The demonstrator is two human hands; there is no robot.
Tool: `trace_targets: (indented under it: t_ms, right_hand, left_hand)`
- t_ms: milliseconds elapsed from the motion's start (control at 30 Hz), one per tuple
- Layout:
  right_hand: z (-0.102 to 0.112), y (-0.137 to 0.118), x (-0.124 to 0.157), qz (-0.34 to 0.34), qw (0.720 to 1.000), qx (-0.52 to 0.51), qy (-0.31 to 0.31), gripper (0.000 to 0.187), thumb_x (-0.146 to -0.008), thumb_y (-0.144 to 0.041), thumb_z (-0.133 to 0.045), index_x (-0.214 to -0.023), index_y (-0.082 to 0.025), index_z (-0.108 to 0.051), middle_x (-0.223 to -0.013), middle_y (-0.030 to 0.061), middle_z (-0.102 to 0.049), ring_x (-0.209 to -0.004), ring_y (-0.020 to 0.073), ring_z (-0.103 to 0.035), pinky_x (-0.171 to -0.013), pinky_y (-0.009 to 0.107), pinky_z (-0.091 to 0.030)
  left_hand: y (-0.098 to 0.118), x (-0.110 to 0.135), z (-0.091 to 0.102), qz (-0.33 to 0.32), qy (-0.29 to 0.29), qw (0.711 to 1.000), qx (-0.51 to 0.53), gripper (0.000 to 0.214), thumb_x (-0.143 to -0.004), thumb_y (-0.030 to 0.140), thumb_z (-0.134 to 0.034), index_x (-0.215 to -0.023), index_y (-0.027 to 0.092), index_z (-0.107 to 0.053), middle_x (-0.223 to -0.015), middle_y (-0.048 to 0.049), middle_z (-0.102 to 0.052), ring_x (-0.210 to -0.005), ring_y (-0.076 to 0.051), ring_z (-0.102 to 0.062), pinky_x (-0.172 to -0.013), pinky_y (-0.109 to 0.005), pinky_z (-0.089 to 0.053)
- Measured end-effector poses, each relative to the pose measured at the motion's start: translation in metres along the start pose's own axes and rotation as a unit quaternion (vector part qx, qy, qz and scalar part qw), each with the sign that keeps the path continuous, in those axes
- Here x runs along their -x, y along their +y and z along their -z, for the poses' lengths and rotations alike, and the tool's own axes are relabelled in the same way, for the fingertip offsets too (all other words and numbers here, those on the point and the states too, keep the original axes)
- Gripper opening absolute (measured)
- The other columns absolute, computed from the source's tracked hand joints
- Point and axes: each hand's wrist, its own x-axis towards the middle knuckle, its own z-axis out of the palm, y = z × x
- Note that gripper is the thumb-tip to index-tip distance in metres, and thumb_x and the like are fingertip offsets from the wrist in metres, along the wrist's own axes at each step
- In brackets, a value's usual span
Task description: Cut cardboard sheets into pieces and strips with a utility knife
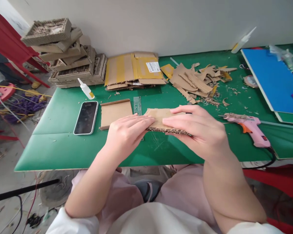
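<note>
A piece of corrugated cardboard (161, 115) is held between my hands above the green table, its ridged edge facing me. My left hand (127, 131) grips its left end, fingers laid over the top. At the other end my right hand (200, 128) clasps it, fingers above and thumb beneath. Just left of it lies a flat cardboard panel (116, 113) with raised strips along two edges. A clear plastic ruler (137, 104) sits partly hidden behind my left hand. To the right rests a pink glue gun (255, 130) with an orange trigger.
A phone (86, 117) and a small glue bottle (86, 89) lie left on the green table (63, 149). Behind stand stacked cardboard trays (70, 55), a flattened taped box (132, 70) and torn cardboard scraps (195, 79). A blue board (273, 81) and another bottle (243, 42) are right.
</note>
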Motion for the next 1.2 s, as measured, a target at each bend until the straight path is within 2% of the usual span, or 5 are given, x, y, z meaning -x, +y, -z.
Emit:
trace_targets:
  t_ms: [167,300,533,1000,1200]
  right_hand:
    - [0.004,0.006,0.004,-0.021,0.998,0.047,0.024,0.024,-0.077,-0.013,-0.066,-0.098,-0.024,-0.068,-0.087,0.0016,-0.072,-0.093,0.0197,-0.065,-0.078,0.035,-0.056]
    - [0.008,0.01,0.007,-0.026,0.997,0.068,0.037,0.031,-0.075,-0.014,-0.069,-0.103,-0.026,-0.066,-0.086,0.0017,-0.072,-0.091,0.021,-0.065,-0.076,0.036,-0.056]
    - [0.006,0.012,0.007,-0.011,0.996,0.078,0.028,0.036,-0.072,-0.012,-0.071,-0.104,-0.025,-0.065,-0.085,0.0031,-0.072,-0.09,0.0221,-0.066,-0.074,0.038,-0.056]
    - [0.004,0.012,0.008,-0.027,0.996,0.084,0.01,0.027,-0.076,-0.018,-0.068,-0.102,-0.026,-0.066,-0.085,0.0012,-0.072,-0.09,0.0199,-0.066,-0.077,0.036,-0.055]
    - [0.0,0.012,0.007,-0.022,0.996,0.084,0.004,0.026,-0.075,-0.017,-0.069,-0.1,-0.024,-0.067,-0.085,0.0023,-0.072,-0.09,0.0199,-0.065,-0.078,0.035,-0.055]
  left_hand:
    - [-0.041,0.01,0.017,0.148,-0.02,0.987,-0.055,0.063,-0.085,0.054,-0.052,-0.139,0.025,-0.039,-0.138,-0.0094,-0.051,-0.129,-0.029,-0.045,-0.107,-0.054,-0.035]
    - [-0.093,0.035,0.013,0.366,0.038,0.924,-0.108,0.072,-0.08,0.062,-0.052,-0.142,0.028,-0.035,-0.155,-0.009,-0.019,-0.14,-0.038,-0.022,-0.108,-0.06,-0.028]
    - [-0.103,0.038,0.004,0.529,-0.108,0.832,-0.126,0.073,-0.085,0.057,-0.045,-0.146,0.02,-0.028,-0.156,-0.0175,0.005,-0.14,-0.044,-0.012,-0.106,-0.063,-0.025]
    - [-0.116,0.045,0.0,0.451,0.003,0.875,-0.178,0.049,-0.085,0.046,-0.05,-0.122,0.015,-0.057,-0.151,-0.021,-0.026,-0.14,-0.038,-0.021,-0.11,-0.057,-0.022]
    - [-0.076,0.028,-0.003,0.202,0.142,0.962,-0.117,0.047,-0.092,0.051,-0.033,-0.12,0.021,-0.058,-0.135,-0.0128,-0.051,-0.13,-0.029,-0.042,-0.108,-0.049,-0.032]
